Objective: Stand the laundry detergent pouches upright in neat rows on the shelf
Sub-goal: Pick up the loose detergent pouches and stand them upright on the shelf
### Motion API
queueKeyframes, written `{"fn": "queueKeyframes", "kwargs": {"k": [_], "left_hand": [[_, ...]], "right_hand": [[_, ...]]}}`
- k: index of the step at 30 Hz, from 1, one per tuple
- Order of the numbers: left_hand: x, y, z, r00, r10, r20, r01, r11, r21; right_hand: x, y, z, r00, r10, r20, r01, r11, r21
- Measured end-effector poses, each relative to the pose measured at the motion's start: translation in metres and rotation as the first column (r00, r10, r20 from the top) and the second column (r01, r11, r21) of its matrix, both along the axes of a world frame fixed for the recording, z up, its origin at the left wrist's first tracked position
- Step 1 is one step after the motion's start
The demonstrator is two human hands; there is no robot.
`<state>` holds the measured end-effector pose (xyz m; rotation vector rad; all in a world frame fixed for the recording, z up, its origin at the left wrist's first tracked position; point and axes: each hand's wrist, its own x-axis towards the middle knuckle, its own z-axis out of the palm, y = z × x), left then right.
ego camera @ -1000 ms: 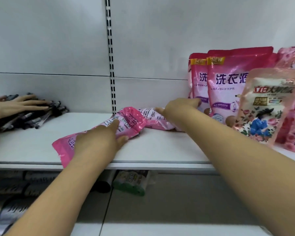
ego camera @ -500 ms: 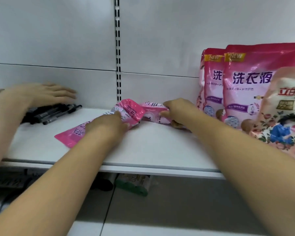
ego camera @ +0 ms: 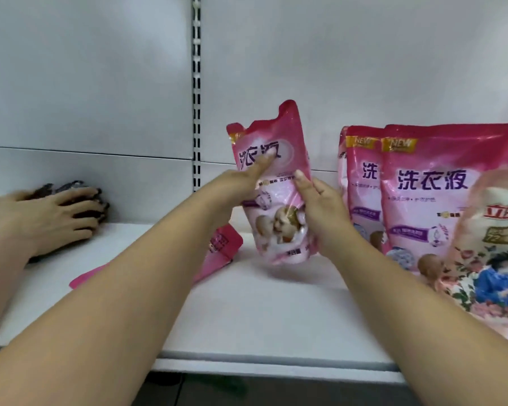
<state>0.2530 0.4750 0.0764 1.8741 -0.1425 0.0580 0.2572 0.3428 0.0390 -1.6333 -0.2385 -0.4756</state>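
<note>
Over at the middle of the shelf (ego camera: 276,312), the person has one pink pouch (ego camera: 279,200) held up between both hands, its bottom hanging just above the board or barely brushing it, hard to tell which. It's close to upright but tips a little, top leaning right.

Left hand (ego camera: 235,194) is on the pouch's left edge with the fingers fairly straight, laid flat up the front over the printed characters. Right hand (ego camera: 320,206) has it from the right side, thumb on the front face and the rest wrapped behind, so that one is doing the actual gripping.

Just to the right there's a row (ego camera: 423,183) of the same pink pouches already standing against the back wall, with a floral pouch (ego camera: 496,265) in front of them near the edge. One more flat pouch (ego camera: 217,253) is lying on the shelf behind the left forearm, partly hidden.

So I'd say this is the stand-it-up step, mid-way through the job. Next bit looks like setting the base down square, sliding it over beside the standing row, and letting go gently, since these soft bags probably slump if the bottom isn't flattened out. Then the flat one needs the same.

Off to the far left somebody else's hand (ego camera: 41,218) rests on a dark bundle (ego camera: 79,194), unrelated.
</note>
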Motion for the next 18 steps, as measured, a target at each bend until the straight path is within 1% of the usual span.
{"fn": "queueKeyframes", "kwargs": {"k": [1,3,5,7,8,10,12,15,18], "left_hand": [[0.006,-0.002,0.002,1.0,-0.001,0.021,0.003,0.993,-0.114],[0.017,-0.007,0.003,0.993,0.078,0.093,-0.048,0.957,-0.287],[0.026,-0.017,0.0,0.974,0.17,0.148,-0.102,0.918,-0.383],[0.034,-0.028,-0.008,0.957,0.238,0.165,-0.146,0.888,-0.436],[0.037,-0.029,-0.012,0.952,0.245,0.181,-0.137,0.875,-0.465],[0.038,-0.028,-0.014,0.944,0.229,0.236,-0.069,0.841,-0.537],[0.039,-0.023,-0.014,0.941,0.204,0.27,-0.014,0.82,-0.572],[0.04,-0.017,-0.011,0.922,0.13,0.365,0.109,0.816,-0.567],[0.043,-0.013,-0.009,0.915,0.13,0.381,0.109,0.831,-0.545]], "right_hand": [[0.002,-0.001,0.0,0.999,0.022,-0.034,-0.021,0.999,0.043],[0.012,-0.003,-0.005,0.994,0.025,-0.106,-0.02,0.999,0.046],[0.022,-0.006,-0.011,0.983,0.053,-0.175,-0.05,0.999,0.021],[0.029,-0.008,-0.019,0.957,0.143,-0.252,-0.13,0.989,0.067],[0.031,-0.009,-0.022,0.947,0.162,-0.278,-0.143,0.986,0.087],[0.036,-0.01,-0.022,0.963,0.13,-0.235,-0.109,0.989,0.099],[0.041,-0.01,-0.023,0.984,0.066,-0.164,-0.051,0.994,0.097],[0.045,-0.009,-0.018,0.998,-0.009,-0.065,0.017,0.993,0.114],[0.05,-0.009,-0.01,0.998,-0.053,-0.02,0.055,0.993,0.1]]}}
